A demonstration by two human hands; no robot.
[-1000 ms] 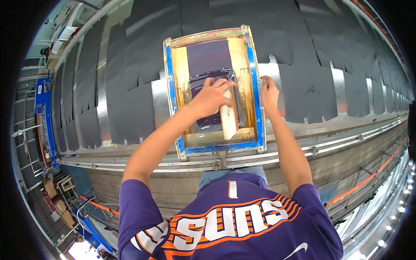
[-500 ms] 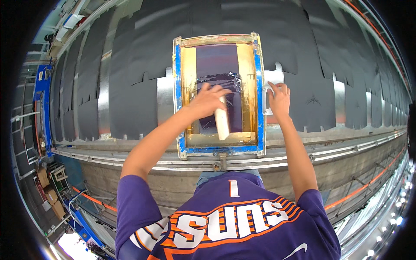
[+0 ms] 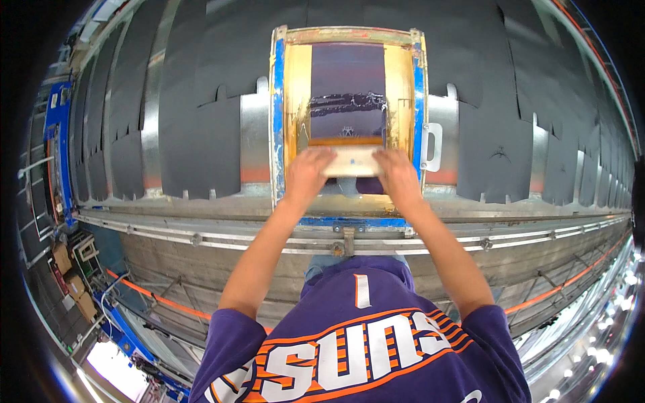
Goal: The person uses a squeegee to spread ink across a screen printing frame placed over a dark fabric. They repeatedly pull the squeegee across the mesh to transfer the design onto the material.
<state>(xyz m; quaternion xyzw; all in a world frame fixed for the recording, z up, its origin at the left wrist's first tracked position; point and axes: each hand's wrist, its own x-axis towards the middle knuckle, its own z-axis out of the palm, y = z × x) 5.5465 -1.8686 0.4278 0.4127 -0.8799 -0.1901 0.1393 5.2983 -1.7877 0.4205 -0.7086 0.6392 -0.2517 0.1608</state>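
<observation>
A screen printing frame with blue-taped sides lies flat in front of me over the long table. Across its mesh, near the close end, stands a pale squeegee. My left hand grips the squeegee's left end, and my right hand grips its right end. Beyond the squeegee, wet dark ink lies in a ragged, shiny band across the purple middle of the mesh. Yellowish strips border that middle on both sides. The squeegee's lower edge and the fingertips' undersides are hidden.
A white handle sticks out from the frame's right side. Dark fabric pieces lie in rows along the table on both sides, with silvery strips between them. A metal rail runs along the table's near edge. Cardboard boxes stand at the far left.
My right hand has left the frame's side handle and taken the squeegee's right end. The squeegee has turned from lengthwise to crosswise, with my left hand now at its left end.
</observation>
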